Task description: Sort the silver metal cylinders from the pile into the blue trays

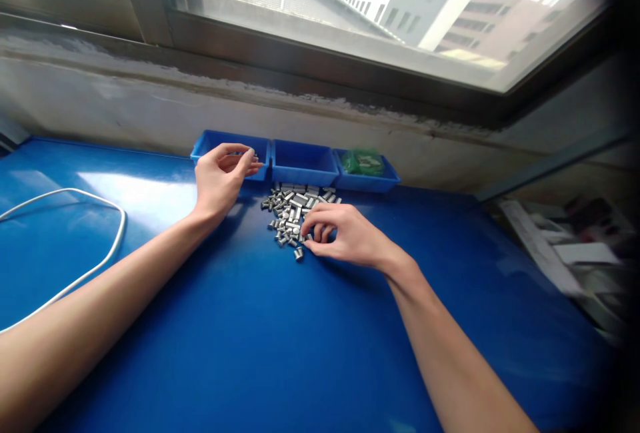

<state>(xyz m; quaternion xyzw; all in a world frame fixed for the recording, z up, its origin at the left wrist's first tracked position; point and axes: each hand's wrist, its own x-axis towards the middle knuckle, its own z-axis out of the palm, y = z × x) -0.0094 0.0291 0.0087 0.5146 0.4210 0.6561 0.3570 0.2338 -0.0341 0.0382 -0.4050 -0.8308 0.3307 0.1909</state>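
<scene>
A loose pile of small silver metal cylinders [295, 210], some short and some longer, lies on the blue tabletop. At the pile's right edge is my right hand [345, 236], its thumb and forefinger curved and apart, with metal pieces close to the tips. One stepped metal cylinder [299, 254] sits at the near edge of the pile. My left hand [220, 176] hovers over the left blue bin [205, 143], thumb and fingers pinched together. Whatever is between those fingertips is too small to make out. Small dark parts show in that bin behind the fingers.
A middle blue bin [305, 170] and a right blue bin [373, 183] complete the row against the wall. Green plastic wrapping [363, 161] fills part of the right one. A white cable [120, 233] curves across the left tabletop. Blurred items [585, 253] stand beyond the right edge.
</scene>
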